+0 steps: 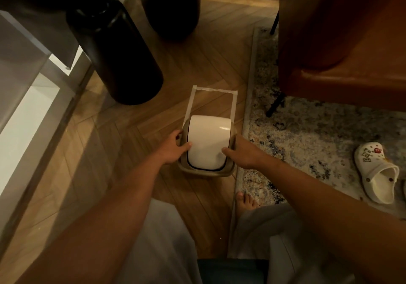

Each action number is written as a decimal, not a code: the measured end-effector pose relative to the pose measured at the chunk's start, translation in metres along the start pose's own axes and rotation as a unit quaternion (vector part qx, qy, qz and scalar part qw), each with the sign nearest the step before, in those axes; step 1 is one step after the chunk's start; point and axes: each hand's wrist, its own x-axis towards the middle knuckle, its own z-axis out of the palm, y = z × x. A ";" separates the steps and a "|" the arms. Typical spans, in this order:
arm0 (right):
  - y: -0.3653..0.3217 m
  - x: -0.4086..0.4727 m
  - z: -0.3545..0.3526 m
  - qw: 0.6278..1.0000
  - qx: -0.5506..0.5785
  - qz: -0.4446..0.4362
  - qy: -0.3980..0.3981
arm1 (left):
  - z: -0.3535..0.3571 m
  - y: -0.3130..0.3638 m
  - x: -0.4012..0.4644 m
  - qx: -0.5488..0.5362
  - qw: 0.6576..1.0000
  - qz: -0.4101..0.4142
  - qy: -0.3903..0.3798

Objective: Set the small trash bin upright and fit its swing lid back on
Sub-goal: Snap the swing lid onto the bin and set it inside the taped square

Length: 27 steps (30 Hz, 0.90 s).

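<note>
The small trash bin (pixel 206 169) is stood upright on the wooden floor (pixel 136 152), just beside the rug's (pixel 307 143) edge and partly inside a taped outline (pixel 211 90), with its white swing lid (pixel 208 143) seated on top. It is gripped from both sides: the left hand (pixel 174 148) is wrapped round the left rim with its thumb laid on the lid, and the right hand (pixel 243 152) is pressed to the right rim, thumb likewise on the lid, the remaining fingers being hidden behind the bin.

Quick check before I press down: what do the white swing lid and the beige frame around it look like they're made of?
Swing lid: looks like glossy hard plastic, given the sharp highlight near its right edge. Beige frame: likely plastic too, duller and matte, with moulded rounded corners. The dim light leaves both uncertain.
</note>
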 end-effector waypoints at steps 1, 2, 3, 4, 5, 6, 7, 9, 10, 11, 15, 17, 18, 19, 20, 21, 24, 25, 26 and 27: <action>-0.003 -0.007 -0.001 1.000 -0.005 -0.012 -0.005 | 0.000 0.000 -0.001 0.004 1.000 -0.001 0.002; -0.005 -0.013 -0.002 1.000 -0.011 -0.023 -0.013 | 0.000 -0.001 -0.003 0.008 1.000 -0.002 0.003; -0.006 -0.018 -0.003 0.999 -0.019 -0.029 -0.022 | 0.001 -0.002 -0.005 0.008 1.000 -0.002 0.002; -0.007 -0.023 -0.004 0.999 -0.027 -0.035 -0.028 | 0.001 -0.003 -0.007 0.005 1.000 -0.003 0.001; -0.009 -0.027 -0.005 0.998 -0.034 -0.043 -0.033 | 0.001 -0.005 -0.010 0.002 1.000 -0.003 -0.001; -0.010 -0.030 -0.004 0.997 -0.037 -0.049 -0.037 | 0.001 -0.006 -0.012 0.001 1.000 -0.004 -0.002; -0.009 -0.032 -0.004 0.997 -0.038 -0.054 -0.040 | 0.001 -0.008 -0.014 0.004 1.000 -0.005 -0.004; -0.008 -0.034 -0.004 0.996 -0.035 -0.066 -0.044 | 0.001 -0.011 -0.017 0.012 1.000 -0.009 -0.005; -0.007 -0.035 -0.004 0.996 -0.036 -0.071 -0.043 | 0.001 -0.012 -0.018 0.014 1.000 -0.012 -0.006; -0.005 -0.036 -0.003 0.996 -0.038 -0.074 -0.042 | 0.001 -0.014 -0.018 0.014 1.000 -0.016 -0.008; 0.008 -0.034 0.005 0.996 -0.057 -0.056 -0.037 | 0.002 -0.025 -0.018 0.021 0.999 -0.038 -0.026; 0.013 -0.031 0.013 0.996 -0.077 -0.033 -0.032 | 0.003 -0.029 -0.017 0.030 0.997 -0.050 -0.041; 0.014 -0.028 0.017 0.995 -0.087 -0.026 -0.029 | 0.004 -0.030 -0.016 0.031 0.997 -0.053 -0.049; 0.015 -0.025 0.020 0.995 -0.094 -0.018 -0.026 | 0.005 -0.030 -0.015 0.031 0.997 -0.054 -0.055; 0.015 -0.022 0.024 0.995 -0.097 -0.014 -0.022 | 0.006 -0.030 -0.014 0.029 0.997 -0.049 -0.058; 0.016 -0.019 0.028 0.995 -0.097 -0.012 -0.013 | 0.007 -0.028 -0.013 0.024 0.997 -0.039 -0.058; 0.019 -0.009 0.039 0.995 -0.097 0.002 0.021 | 0.012 -0.025 -0.010 0.001 0.998 -0.011 -0.057; 0.021 -0.006 0.042 0.995 -0.095 0.008 0.028 | 0.013 -0.024 -0.009 -0.002 0.998 -0.009 -0.060; 0.023 -0.003 0.045 0.995 -0.094 0.017 0.033 | 0.015 -0.024 -0.008 -0.001 0.998 -0.009 -0.064; 0.026 -0.001 0.048 0.994 -0.096 0.026 0.035 | 0.016 -0.024 -0.007 0.004 0.998 -0.009 -0.069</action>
